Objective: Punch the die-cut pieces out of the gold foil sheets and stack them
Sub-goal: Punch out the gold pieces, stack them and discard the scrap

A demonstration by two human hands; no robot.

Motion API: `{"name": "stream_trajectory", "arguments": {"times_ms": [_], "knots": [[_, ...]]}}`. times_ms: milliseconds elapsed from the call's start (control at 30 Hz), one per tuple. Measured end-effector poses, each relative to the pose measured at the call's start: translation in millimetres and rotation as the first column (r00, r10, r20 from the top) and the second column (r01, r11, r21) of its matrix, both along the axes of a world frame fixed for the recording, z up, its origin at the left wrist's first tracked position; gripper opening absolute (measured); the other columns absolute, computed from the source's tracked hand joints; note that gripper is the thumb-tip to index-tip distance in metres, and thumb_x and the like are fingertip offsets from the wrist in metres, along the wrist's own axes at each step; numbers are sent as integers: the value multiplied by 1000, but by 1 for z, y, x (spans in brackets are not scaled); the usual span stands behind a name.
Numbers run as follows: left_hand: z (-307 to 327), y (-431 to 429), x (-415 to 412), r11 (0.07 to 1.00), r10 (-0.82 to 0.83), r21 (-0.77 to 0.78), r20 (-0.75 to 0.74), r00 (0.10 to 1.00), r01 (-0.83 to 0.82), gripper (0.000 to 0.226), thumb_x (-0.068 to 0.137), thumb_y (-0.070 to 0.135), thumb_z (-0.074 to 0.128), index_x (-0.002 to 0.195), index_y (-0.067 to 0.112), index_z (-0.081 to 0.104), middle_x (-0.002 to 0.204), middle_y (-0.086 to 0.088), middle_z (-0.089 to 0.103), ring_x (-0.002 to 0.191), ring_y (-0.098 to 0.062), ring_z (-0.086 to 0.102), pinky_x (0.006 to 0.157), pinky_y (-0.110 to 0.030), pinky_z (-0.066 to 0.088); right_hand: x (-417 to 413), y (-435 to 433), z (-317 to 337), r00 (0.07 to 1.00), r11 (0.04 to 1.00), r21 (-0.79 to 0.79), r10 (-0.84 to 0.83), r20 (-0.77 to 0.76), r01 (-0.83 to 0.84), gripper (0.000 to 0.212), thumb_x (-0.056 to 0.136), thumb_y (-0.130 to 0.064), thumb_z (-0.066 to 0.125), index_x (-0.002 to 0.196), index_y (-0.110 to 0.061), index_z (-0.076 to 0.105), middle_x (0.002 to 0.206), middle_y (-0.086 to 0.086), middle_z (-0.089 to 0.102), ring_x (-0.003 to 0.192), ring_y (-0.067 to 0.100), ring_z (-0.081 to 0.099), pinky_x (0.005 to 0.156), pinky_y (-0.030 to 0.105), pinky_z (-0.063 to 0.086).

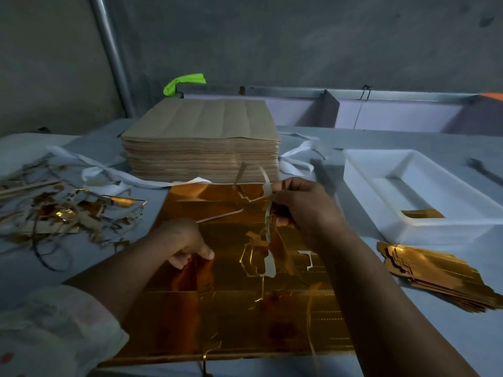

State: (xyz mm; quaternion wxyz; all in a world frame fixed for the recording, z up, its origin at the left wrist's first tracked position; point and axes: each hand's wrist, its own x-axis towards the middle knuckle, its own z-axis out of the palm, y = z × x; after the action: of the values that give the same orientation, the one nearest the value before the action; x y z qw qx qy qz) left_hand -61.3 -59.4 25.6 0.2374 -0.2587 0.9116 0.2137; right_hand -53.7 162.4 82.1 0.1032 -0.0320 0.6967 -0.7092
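**Two hands at work on one gold foil sheet**

One blue-grey table [408, 336] carries everything. At its far middle stands a tall stack of brown-backed sheets [200, 140]. Just in front of that stack, the gold foil sheet [231, 317] lies flat, shiny side up, its die-cut lines partly torn open near the middle. To the right sits a white tray [362, 191] with one gold piece [422, 213] inside. A heap of scrap trimmings [54, 213] sprawls at the left. The stack of punched gold pieces [435, 276] lies on the table right of the sheet, in front of the tray.

The right hand [304, 205], fingers curled tight, pinches a thin waste strip [266, 183] that loops above the sheet's far edge and trails down to the cut-outs. The left hand [182, 240], also curled, pinches a lifted part of the foil between thumb and fingertips.
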Motion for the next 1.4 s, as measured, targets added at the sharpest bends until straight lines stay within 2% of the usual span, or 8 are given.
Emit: {"name": "stream_trajectory", "arguments": {"times_ms": [433, 567, 733, 900, 1000, 1133, 1233, 1400], "knots": [[-3, 12, 3, 993, 8, 121, -75, 997, 1, 26, 88, 8, 70, 113, 8, 64, 103, -11, 69, 77, -13, 65, 71, -23, 58, -4, -4, -17, 996, 998, 48, 35, 82, -39, 11, 97, -6, 55, 103, -6, 64, 90, 15, 73, 62, 17, 69, 45, 22, 49], [7, 13, 6, 970, -46, 233, -76, 996, 63, 17, 88, 10, 69, 105, 11, 66, 93, -7, 67, 68, -10, 61, 55, -19, 53, -6, -3, -25, 989, 995, 70, 63, 136, -73, 9, 96, -7, 56, 99, -8, 64, 87, 13, 71, 59, 14, 68, 46, 20, 49], [38, 32, 4, 760, -67, 616, -243, 968, 208, 14, 86, 5, 68, 95, 14, 66, 82, -3, 67, 63, -9, 62, 53, -19, 51, -10, -4, -27, 949, 982, 18, 175, 262, -186, 9, 96, -4, 54, 101, -5, 62, 85, 12, 67, 58, 13, 66, 48, 21, 50], [61, 59, -5, 713, -19, 629, -423, 906, 309, 17, 85, 2, 69, 91, 17, 66, 78, -1, 68, 61, -5, 62, 54, -18, 51, -17, -2, -17, 973, 992, -27, 126, 195, -123, 18, 97, -3, 49, 105, -3, 66, 82, 11, 70, 66, 18, 65, 59, 30, 53], [68, 68, -6, 558, 134, 770, -452, 882, 309, 15, 83, 18, 74, 98, 18, 69, 78, 2, 68, 69, -10, 63, 60, -22, 53, -23, 2, -3, 996, 997, 70, 17, 93, -24, 21, 97, -4, 48, 98, -9, 69, 79, 9, 72, 70, 21, 67, 66, 34, 55], [65, 83, 0, 355, 66, 876, -372, 926, 327, 54, 69, 53, 76, 106, 14, 67, 94, -7, 69, 87, -25, 67, 75, -40, 59, -30, 3, 20, 990, 974, 175, -139, -35, 143, 22, 97, -9, 47, 95, -9, 69, 92, 18, 73, 89, 39, 70, 85, 52, 58], [55, 95, 8, 300, -77, 898, -313, 946, 322, 41, 71, 39, 78, 102, 13, 71, 98, -9, 72, 96, -29, 69, 93, -49, 50, -35, 7, 32, 959, 959, 53, -276, -63, 280, 19, 96, -5, 46, 86, -12, 61, 73, 10, 70, 70, 27, 70, 73, 43, 60], [48, 107, 10, 375, 9, 901, -236, 972, 216, 11, 86, 16, 67, 94, 9, 70, 74, -4, 73, 80, -21, 74, 77, -38, 59, -36, 16, 42, 931, 940, 19, -333, -146, 339, 25, 95, 3, 39, 82, -12, 54, 69, 8, 61, 55, 20, 62, 57, 32, 52]]}}
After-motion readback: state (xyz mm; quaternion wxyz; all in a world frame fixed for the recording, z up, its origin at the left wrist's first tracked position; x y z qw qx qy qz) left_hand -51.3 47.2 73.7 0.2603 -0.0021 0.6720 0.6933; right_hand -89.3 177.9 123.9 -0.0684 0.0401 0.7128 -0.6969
